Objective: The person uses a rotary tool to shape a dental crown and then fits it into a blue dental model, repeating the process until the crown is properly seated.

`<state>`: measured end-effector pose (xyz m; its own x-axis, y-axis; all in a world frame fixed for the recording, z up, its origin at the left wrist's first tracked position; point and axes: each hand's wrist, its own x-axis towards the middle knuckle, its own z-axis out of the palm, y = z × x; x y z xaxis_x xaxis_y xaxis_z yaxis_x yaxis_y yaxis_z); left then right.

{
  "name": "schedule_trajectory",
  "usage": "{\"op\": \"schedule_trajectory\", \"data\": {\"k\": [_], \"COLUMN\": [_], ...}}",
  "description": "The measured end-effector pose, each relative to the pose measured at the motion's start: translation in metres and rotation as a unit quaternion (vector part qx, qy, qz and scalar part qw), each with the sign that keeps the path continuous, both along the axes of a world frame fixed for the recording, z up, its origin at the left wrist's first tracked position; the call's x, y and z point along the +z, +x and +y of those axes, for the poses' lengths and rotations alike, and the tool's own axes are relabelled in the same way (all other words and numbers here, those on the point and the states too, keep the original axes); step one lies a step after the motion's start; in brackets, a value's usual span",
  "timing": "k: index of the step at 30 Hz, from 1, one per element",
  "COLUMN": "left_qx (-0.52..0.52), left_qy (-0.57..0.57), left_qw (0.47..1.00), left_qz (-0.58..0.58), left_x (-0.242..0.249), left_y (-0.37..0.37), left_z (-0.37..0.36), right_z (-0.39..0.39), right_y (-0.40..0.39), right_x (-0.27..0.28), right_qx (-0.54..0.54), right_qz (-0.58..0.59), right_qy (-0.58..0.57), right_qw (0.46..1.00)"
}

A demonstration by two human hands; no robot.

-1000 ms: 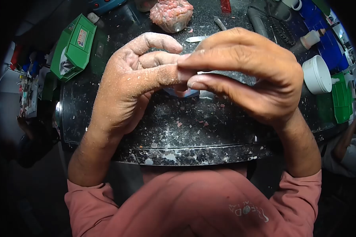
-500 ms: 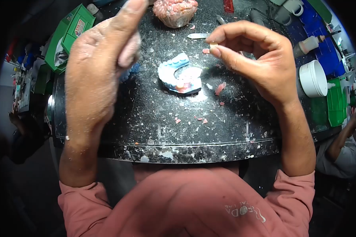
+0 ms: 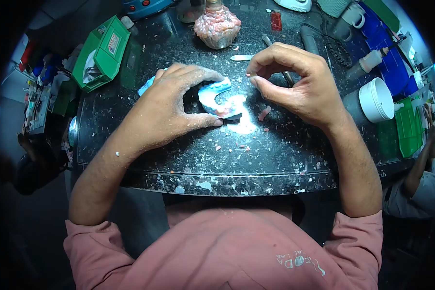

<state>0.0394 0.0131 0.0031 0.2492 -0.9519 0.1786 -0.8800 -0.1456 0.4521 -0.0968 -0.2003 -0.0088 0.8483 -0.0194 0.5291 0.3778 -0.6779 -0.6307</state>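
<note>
I look down from a head camera onto a dark speckled table [image 3: 179, 159] dusted with white powder and pink crumbs. My left hand [image 3: 171, 108], powdery white, lies near the middle of the table with thumb and fingers curved around a pale blue horseshoe-shaped dental cast [image 3: 216, 99]; the thumb tip touches the cast's near edge and the fingertips reach its far edge, so the hand is cupped on it rather than flat. The cast rests on the table and shows a patch of pink in its curve. My right hand [image 3: 295, 84] hovers just right of the cast, thumb and forefinger pressed together on a tiny pale piece [image 3: 249, 76]; I cannot tell what it is, and the other fingers curl loosely. A small pink wax scrap [image 3: 264, 114] lies on the table under that hand. Toward the far edge stands a lumpy pink wax mound [image 3: 217, 26], with a small metal blade [image 3: 240, 57] lying between it and my hands. A green bin [image 3: 101, 53] sits at the far left corner. A white round lid [image 3: 378, 99] rests near the right edge, beside a green tray [image 3: 407, 126]. My salmon-pink sleeves and shirt [image 3: 227, 246] fill the view below the table's near edge
</note>
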Motion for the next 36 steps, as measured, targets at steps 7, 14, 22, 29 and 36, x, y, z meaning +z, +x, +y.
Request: {"op": "schedule_trajectory", "data": {"k": [7,14,22,29,36], "left_qx": [0.065,0.028,0.072,-0.007,0.009], "left_qy": [-0.113,-0.173,-0.191,-0.184,-0.184], "left_qw": [0.987,0.978,0.889,0.859,0.822], "left_qz": [0.092,0.114,0.41,0.478,0.539], "left_x": [0.006,0.033,-0.002,-0.002,-0.018], "left_y": [-0.028,-0.064,-0.046,-0.018,-0.019], "left_z": [0.016,0.042,0.019,-0.014,-0.012], "right_z": [0.004,0.012,0.021,0.014,0.02], "right_y": [0.0,-0.008,-0.01,0.0,0.002], "right_x": [0.001,0.013,0.016,0.009,-0.001], "right_qx": [0.005,0.093,0.157,0.116,0.097], "right_qz": [0.001,-0.001,-0.018,-0.047,-0.011], "right_qy": [0.008,0.17,0.206,0.046,0.061], "right_qw": [1.0,0.981,0.966,0.991,0.993]}}
